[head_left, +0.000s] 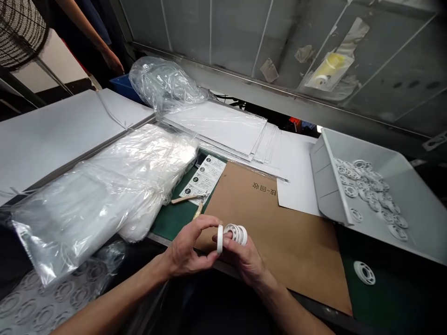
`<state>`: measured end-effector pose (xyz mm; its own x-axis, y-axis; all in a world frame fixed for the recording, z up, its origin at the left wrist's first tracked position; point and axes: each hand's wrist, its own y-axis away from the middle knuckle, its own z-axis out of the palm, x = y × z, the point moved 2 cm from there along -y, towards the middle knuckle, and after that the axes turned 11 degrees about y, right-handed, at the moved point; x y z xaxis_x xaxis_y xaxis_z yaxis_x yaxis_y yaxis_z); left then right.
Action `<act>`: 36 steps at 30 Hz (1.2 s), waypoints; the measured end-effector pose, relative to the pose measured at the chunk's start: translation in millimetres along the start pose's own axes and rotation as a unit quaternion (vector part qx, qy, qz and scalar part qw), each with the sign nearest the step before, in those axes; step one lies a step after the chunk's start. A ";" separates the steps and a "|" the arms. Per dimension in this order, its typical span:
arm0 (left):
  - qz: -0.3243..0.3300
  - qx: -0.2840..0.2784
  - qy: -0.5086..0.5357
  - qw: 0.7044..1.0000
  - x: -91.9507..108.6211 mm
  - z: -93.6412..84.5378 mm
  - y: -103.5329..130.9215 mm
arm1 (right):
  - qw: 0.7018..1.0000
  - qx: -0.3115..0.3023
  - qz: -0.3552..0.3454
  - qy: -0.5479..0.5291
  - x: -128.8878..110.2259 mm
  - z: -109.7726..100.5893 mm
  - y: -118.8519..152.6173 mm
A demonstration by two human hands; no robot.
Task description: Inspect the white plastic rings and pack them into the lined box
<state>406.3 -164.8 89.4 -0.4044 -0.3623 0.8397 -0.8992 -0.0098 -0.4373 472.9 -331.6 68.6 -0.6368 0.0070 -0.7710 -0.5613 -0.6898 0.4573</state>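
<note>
My left hand (193, 246) pinches one white plastic ring (220, 239) on edge between thumb and fingers. Right beside it, my right hand (246, 258) grips a short stack of white plastic rings (239, 234), with a finger passing through their holes. Both hands are over the near edge of a brown cardboard sheet (279, 246). Part of my right fingers is hidden behind the rings. A grey bin (331, 186) to the right holds many more such rings, and a single loose ring (364, 272) lies on the green mat.
Clear plastic bags (115, 177) cover the left side. Cutting pliers (192, 198) lie on a printed label sheet (218, 167). Behind are stacked white sheets (220, 125) and a grey panel (230, 37). Another person's hand (113, 61) hangs by a blue bin (124, 86). Packed rings (45, 302) show lower left.
</note>
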 end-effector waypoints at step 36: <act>-0.328 -0.047 0.248 0.910 -8.8 -9.5 -12.8 | 0.987 -0.030 -0.127 0.089 -12.9 -3.8 5.0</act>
<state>419.7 -152.6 90.7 0.2192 0.1584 0.9627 -0.9755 0.0156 0.2195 480.3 -337.9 79.1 -0.3738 0.0613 -0.9255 -0.6556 -0.7233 0.2169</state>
